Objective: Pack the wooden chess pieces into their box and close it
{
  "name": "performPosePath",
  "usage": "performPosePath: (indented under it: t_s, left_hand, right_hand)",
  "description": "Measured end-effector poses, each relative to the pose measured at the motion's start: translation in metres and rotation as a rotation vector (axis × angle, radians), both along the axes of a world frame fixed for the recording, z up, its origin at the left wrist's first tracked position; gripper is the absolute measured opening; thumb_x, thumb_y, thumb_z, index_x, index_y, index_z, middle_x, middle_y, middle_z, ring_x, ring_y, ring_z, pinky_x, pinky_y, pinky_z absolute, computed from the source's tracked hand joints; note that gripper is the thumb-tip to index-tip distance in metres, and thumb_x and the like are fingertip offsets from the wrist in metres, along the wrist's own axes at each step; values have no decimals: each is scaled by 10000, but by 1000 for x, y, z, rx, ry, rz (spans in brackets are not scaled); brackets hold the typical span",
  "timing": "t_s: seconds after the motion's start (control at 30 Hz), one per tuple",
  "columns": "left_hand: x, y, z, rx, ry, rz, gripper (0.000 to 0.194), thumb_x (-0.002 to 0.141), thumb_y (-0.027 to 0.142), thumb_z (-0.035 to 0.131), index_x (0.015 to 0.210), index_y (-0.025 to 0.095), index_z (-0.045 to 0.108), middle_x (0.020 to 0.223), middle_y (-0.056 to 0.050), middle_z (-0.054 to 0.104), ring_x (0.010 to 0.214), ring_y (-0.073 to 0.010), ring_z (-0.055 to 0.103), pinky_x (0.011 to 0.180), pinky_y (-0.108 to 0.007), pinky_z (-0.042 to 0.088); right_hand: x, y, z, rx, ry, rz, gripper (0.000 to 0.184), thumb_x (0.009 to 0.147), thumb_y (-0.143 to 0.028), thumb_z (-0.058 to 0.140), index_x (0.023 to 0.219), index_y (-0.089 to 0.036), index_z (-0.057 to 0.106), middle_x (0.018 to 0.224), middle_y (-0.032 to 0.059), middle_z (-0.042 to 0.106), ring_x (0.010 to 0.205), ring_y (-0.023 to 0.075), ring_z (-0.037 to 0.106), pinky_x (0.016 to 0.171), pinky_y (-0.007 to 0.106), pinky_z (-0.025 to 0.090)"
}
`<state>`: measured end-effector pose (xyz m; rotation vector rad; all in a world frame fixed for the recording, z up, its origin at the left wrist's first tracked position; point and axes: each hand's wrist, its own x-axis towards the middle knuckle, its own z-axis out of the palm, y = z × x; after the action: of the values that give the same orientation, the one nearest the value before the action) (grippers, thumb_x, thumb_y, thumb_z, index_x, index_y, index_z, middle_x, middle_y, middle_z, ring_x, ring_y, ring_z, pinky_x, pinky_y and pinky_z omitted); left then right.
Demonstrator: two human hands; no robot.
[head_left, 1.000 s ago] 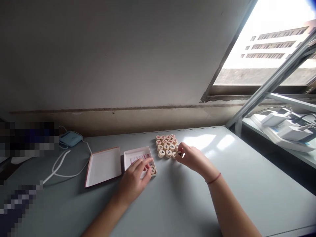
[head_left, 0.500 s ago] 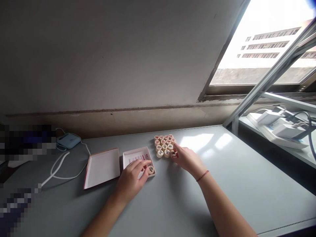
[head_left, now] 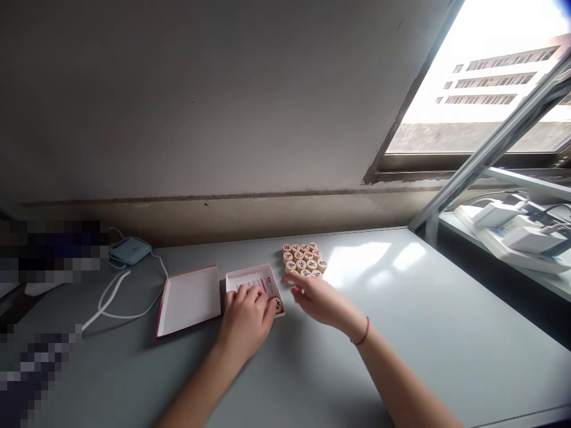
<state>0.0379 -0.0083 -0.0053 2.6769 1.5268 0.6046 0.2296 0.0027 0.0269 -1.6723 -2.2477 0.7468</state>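
Shifted toward nine o'clock, the right hand (head_left: pixel 322 299) is crossing stacked discs (head_left: pixel 308 255), fingers parted; the left hand (head_left: pixel 250 315) is covering the box (head_left: pixel 248 271), grip unclear.

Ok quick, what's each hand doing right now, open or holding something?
Left hand: curled over the box, by a round piece; grip can't be told.
Right hand: open, nothing visible in it.

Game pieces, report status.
Left hand over white box, one piece at its thumb. Right hand apparently empty, beside grouped pieces. That hand partly hides the near-left piece.
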Motion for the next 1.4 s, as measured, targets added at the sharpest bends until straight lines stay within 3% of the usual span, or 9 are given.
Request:
performPosePath:
  t_s: [0.27,0.47,0.7,0.83,1.0,1.13,1.27,1.4]
  left_hand:
    - [11,-11,-5,-40,-23,14,125,879,224,494,885,196,615,837,-57,680,808,-233,584,729,-365,371]
    - [10,-11,-4,-138,-81,-2,101,875,201,494,912,213,587,866,-37,684,849,-231,623,775,-373,386]
    - [9,-11,-1,-163,-179,-144,141,838,117,471,897,212,556,865,-19,648,764,-184,622,725,-315,462]
    - [7,-9,-3,-214,-291,-172,156,824,95,487,902,209,559,872,-22,621,773,-169,617,685,-273,498]
    - [4,-4,-3,-128,-486,-170,128,877,145,476,939,219,559,919,-30,626,860,-161,616,767,-283,516]
    - [2,-4,2,-104,-567,-113,114,891,198,487,979,222,556,919,-28,639,830,-152,626,751,-276,533]
    - [1,-7,7,-116,-606,-92,109,893,242,504,977,227,571,930,-30,659,864,-163,640,779,-296,545]
    - [-2,-5,7,-120,-631,-44,152,891,281,516,1028,237,565,948,-30,675,838,-159,653,778,-306,555]
  right_hand:
    - [-18,-3,-10,-2,82,155,273,859,-76,360,860,-180,612,790,42,653,668,134,544,585,222,357]
    - [-14,-3,-7,-8,76,136,253,830,-80,413,946,-205,600,836,26,651,697,139,557,602,223,370]
    - [-17,-2,-9,-2,69,144,218,769,-32,436,803,-178,594,753,17,633,644,122,527,575,215,345]
    - [-16,-2,-4,-14,83,138,242,771,-26,422,815,-177,605,744,15,619,646,119,513,580,215,352]
    - [-11,-1,1,-50,196,170,164,832,-136,460,836,-177,620,799,25,619,699,128,545,611,225,407]
    - [-13,-2,1,-118,352,132,154,868,-287,494,889,-181,604,868,29,644,738,132,596,605,220,444]
    - [-6,1,8,-172,456,80,177,848,-334,524,877,-174,592,820,27,654,712,127,603,586,213,460]
    - [34,8,18,-36,459,-163,250,832,-389,517,914,-171,608,848,50,664,683,134,598,552,226,466]
